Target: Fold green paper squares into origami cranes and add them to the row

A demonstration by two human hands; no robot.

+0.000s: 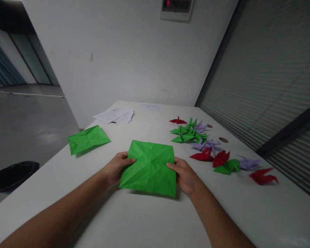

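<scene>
Above a smooth white table (134,227), a person's two bare hands grip a creased green square sheet of paper (151,168) by its opposite sides. The left hand (116,168) pinches the left edge, thumb laid on the upper face and the other fingers tucked mostly out of sight behind. The right hand (186,175) holds the right edge the same way, its thumb pointing inward. Between them the sheet spans the gap, spread nearly flat, fold lines crossing at its middle and a shadow falling under its near edge. Beyond the left hand, near the table's left edge, lies a second creased green paper sheet (89,139), with loose white printed pages (115,115) farther back. To the right of the right hand, well apart from the sheet, red, green and lilac folded paper birds (187,132) sit clustered along the table.
</scene>
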